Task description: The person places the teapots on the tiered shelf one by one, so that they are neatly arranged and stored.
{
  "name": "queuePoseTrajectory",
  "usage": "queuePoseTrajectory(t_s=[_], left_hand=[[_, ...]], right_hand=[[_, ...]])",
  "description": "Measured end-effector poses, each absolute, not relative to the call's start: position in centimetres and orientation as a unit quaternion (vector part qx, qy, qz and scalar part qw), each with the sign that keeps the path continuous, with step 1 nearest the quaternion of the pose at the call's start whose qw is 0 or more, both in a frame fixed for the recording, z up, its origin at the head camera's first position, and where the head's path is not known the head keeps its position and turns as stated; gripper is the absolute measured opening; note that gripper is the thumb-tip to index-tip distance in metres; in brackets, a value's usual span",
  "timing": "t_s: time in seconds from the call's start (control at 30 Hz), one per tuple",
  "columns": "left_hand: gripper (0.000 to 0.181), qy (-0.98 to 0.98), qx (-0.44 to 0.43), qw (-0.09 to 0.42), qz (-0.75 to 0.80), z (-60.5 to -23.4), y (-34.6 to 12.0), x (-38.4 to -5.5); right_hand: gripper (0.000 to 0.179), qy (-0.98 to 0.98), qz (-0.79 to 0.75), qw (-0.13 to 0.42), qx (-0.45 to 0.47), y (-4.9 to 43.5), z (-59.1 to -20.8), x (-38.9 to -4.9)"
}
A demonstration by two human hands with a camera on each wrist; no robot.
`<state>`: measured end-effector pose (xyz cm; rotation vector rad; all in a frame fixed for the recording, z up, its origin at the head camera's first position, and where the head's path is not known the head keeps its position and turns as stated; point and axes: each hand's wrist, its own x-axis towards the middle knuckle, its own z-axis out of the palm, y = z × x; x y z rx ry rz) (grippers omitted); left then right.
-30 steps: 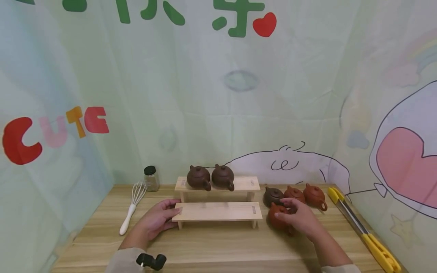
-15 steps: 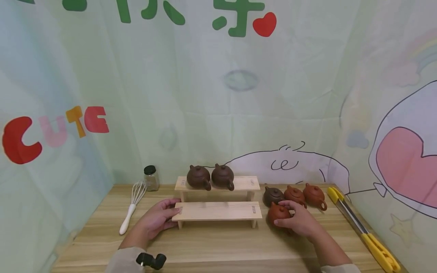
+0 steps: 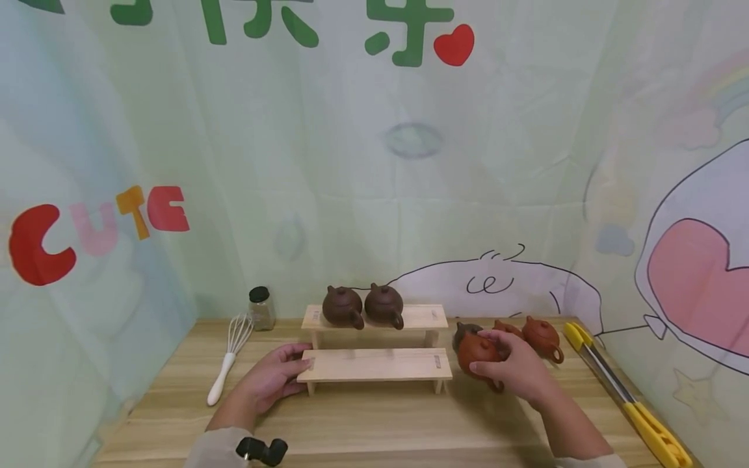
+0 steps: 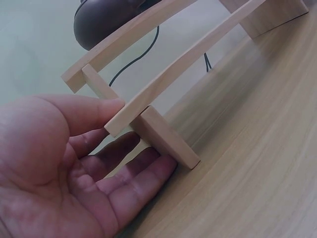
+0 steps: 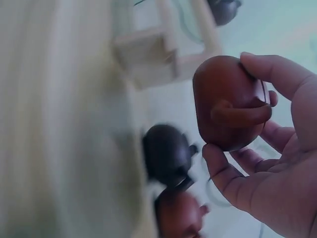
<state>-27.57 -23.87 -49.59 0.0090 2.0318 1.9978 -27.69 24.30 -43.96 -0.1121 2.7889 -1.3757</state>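
Note:
My right hand [image 3: 523, 369] pinches a reddish-brown teapot [image 3: 476, 355] between thumb and fingers, and in the right wrist view this teapot [image 5: 225, 101] is clear of the table. On the left, my left hand [image 3: 274, 376] grips the end of a two-step wooden stand [image 3: 374, 365]. Its thumb rests on the lower step's plank [image 4: 163, 79] while the other fingers lie against the leg below. Two dark brown teapots [image 3: 342, 307] sit side by side on the upper step. Behind the held teapot, a dark teapot [image 3: 462, 333] is partly covered.
Two more reddish teapots [image 3: 541, 337] stand at the back right of the wooden table [image 3: 374, 422]. Yellow-handled tongs [image 3: 626, 390] lie along the right edge. At the left are a white-handled whisk [image 3: 228, 361] and a black-lidded jar [image 3: 261, 309]. A printed curtain hangs behind.
My right hand has closed on the reddish-brown teapot and raised it off the table, covering more of the dark teapot behind. My left hand stays at the stand's end.

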Motion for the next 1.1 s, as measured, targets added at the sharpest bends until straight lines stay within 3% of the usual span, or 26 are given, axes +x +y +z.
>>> queuePoseTrajectory(t_s=[0.27, 0.5, 0.8, 1.1], left_hand=[[0.065, 0.706, 0.006, 0.144, 0.693, -49.7, -23.7, -27.6], [0.066, 0.707, -0.002, 0.14, 0.693, -49.5, -23.6, -27.6], [0.066, 0.708, 0.0, 0.14, 0.692, -49.3, -23.8, -27.6], [0.067, 0.705, 0.0, 0.146, 0.694, -49.4, -23.8, -27.6]], right_hand=[[0.072, 0.877, -0.475, 0.021, -0.067, 21.5, -40.3, -27.8], [0.072, 0.875, -0.476, 0.022, -0.082, 18.7, -38.3, -30.2], [0.074, 0.872, -0.479, 0.017, -0.093, 16.2, -38.4, -33.6], [0.074, 0.882, -0.462, 0.015, -0.097, 15.0, -38.9, -34.6]])
